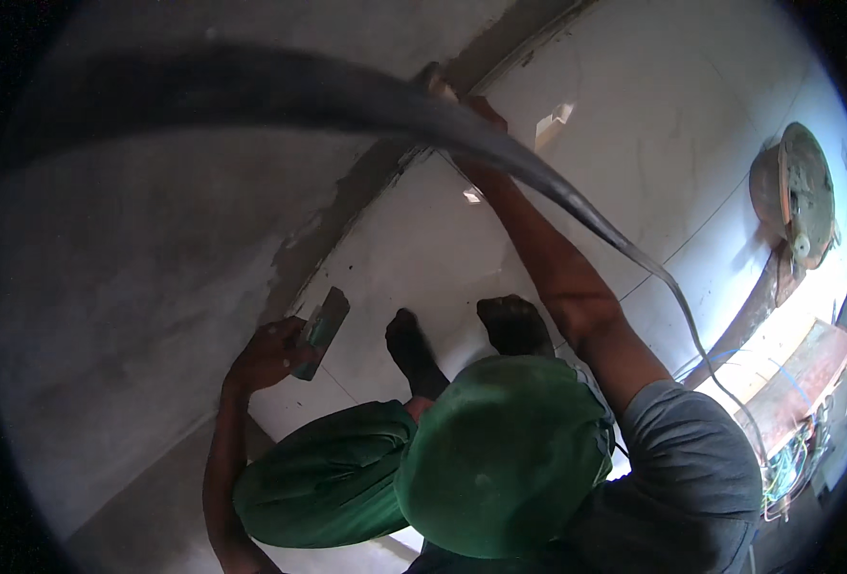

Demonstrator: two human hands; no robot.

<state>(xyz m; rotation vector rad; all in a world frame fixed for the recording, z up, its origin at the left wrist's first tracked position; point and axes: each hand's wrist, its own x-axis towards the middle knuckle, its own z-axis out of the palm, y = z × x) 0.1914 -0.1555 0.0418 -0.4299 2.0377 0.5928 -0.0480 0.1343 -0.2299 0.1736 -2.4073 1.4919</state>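
My left hand (pixel 268 354) grips a flat metal-bladed spreader (pixel 330 318), held upright beside the grey wall (pixel 127 287) at the left. My right arm reaches far forward to the wall's foot, where my right hand (pixel 481 115) is closed on a small tool or piece (pixel 440 84) that is too dim and partly hidden to name. A dark band of rough mortar (pixel 356 196) runs along the wall's base beside the white tiled floor (pixel 385 239). A black cable (pixel 624 244) crosses the view close to the camera, covering part of my right hand and forearm.
At the right a metal basin (pixel 797 191) with mortar on it stands near a wooden length (pixel 749 320). Below it a reddish box (pixel 797 383) and tangled wires (pixel 792 464) lie in bright light. My feet and green-clad knees occupy the middle and bottom.
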